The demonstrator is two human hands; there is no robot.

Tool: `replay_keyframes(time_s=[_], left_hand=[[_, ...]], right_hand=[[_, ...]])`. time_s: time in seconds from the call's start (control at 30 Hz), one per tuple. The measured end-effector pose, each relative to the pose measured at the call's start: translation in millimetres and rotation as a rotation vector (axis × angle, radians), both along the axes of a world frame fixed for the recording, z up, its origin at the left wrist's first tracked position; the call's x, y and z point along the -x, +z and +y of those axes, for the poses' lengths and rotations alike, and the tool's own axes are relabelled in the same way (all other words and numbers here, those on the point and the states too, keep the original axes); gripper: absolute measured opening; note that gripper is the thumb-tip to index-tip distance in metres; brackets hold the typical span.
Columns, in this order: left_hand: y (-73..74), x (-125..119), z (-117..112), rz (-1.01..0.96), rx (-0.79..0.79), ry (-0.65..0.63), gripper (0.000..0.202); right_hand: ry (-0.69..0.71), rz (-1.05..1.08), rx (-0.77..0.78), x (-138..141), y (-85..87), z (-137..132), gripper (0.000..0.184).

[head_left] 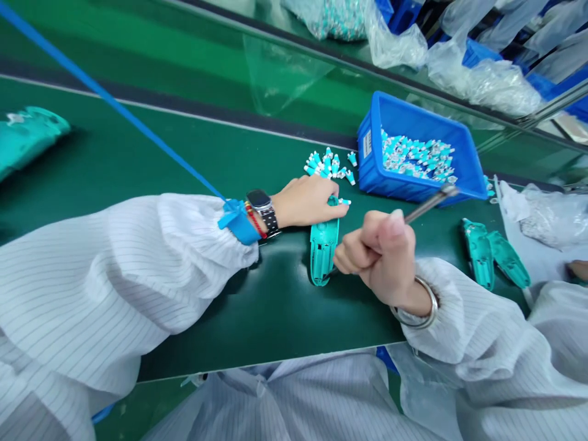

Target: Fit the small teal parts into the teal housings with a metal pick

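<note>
A teal plastic shell (323,245) lies hollow side up on the green worktop (275,306). My left hand (305,201) reaches over its far end, and a small teal-and-white part (343,201) shows between thumb and forefinger. Part of the shell is hidden under that hand. My right hand (383,254) is closed round slim metal tweezers (425,206); their back end sticks up to the right, and a thin dark tip shows at the shell's near end. Just beyond my left hand is a loose pile of small teal-and-white parts (326,162).
A blue bin (413,191) of similar small parts stands at the back right. Two teal half shells (493,260) lie right, near plastic bags (546,217) and another person's hand (579,269). Another teal shell (32,138) is far left. A blue strap (114,101) runs from my left wrist.
</note>
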State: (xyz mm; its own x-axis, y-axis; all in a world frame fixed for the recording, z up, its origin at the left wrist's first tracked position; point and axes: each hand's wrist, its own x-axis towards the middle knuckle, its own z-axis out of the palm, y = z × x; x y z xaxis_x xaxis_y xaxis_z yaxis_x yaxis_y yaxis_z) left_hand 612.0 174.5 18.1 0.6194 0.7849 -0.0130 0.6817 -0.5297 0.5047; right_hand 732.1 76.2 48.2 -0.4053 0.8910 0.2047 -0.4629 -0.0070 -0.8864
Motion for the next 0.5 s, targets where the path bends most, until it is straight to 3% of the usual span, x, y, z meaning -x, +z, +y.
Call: replay_keyframes(time_s=[0.1,0.2,0.27,0.37,0.5], left_hand=[[4.2,18,10,-0.136,0.191,-0.138,0.039],[5.7,36,21,-0.248,0.396,-0.19,0.039],[5.6,45,26,-0.292,0.482,-0.153,0.039],[4.7,53,30,-0.317,0.51,-0.074,0.04],[2.5,55,31,-0.338,0.571,-0.045,0.041]], right_hand=[[-0.005,-0.114,-0.008,-4,18.6,17,0.045],[-0.24,-0.542,-0.207,-18,28.2,42,0.042],[-0.372,-0.996,-0.382,-30,21.7,58,0.033],[-0.261,-1.506,-0.493,-43,-1.1,75,0.006],[-0.171,-1.619,-0.464,-49,-24.9,81,0.02]])
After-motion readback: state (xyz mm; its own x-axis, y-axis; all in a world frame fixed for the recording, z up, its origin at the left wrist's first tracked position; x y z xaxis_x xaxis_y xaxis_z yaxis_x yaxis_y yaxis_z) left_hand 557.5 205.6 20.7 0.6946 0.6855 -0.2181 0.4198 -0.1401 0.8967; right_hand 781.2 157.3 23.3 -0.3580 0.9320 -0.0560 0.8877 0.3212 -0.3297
